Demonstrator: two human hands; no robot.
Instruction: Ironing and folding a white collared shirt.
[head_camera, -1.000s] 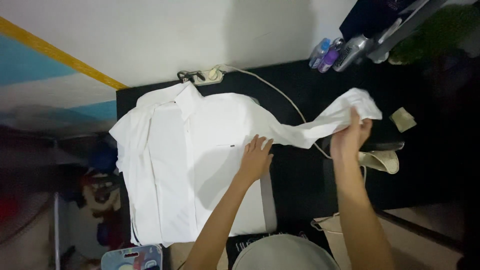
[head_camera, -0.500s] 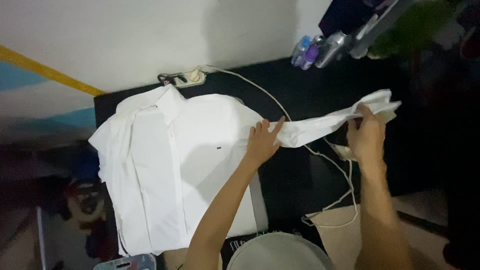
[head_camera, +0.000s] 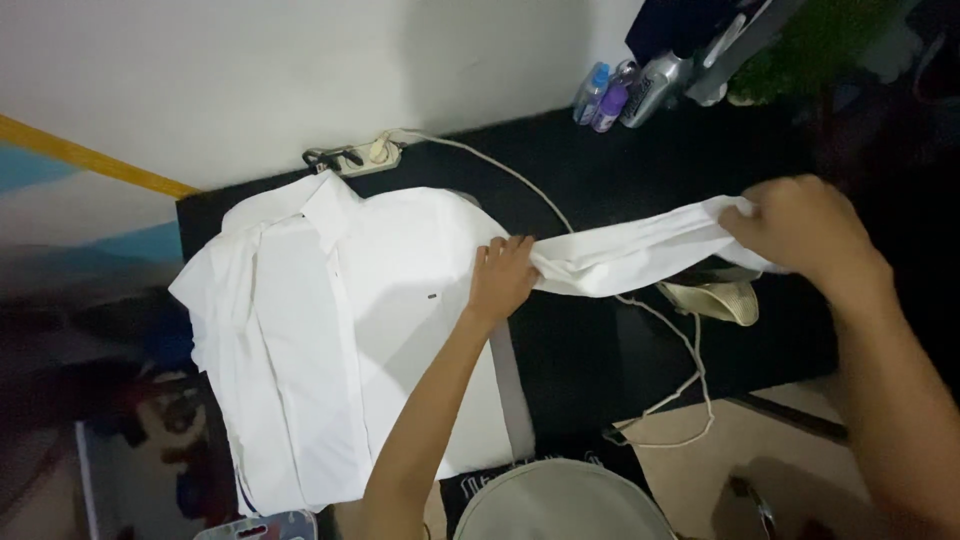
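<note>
White shirt (head_camera: 330, 330), laid flat on the black table (head_camera: 600, 170), collar toward the wall. My left hand (head_camera: 500, 280) presses open-palmed on the shirt at the shoulder seam. Sleeve (head_camera: 630, 250): stretched out from the shirt's right side, taut over the table; my right hand (head_camera: 800, 230) is clenched on its cuff end. Power strip (head_camera: 355, 157): just above the collar. Cord (head_camera: 670, 370): runs under the sleeve. Bottles (head_camera: 600, 97): well beyond the sleeve, by the wall.
</note>
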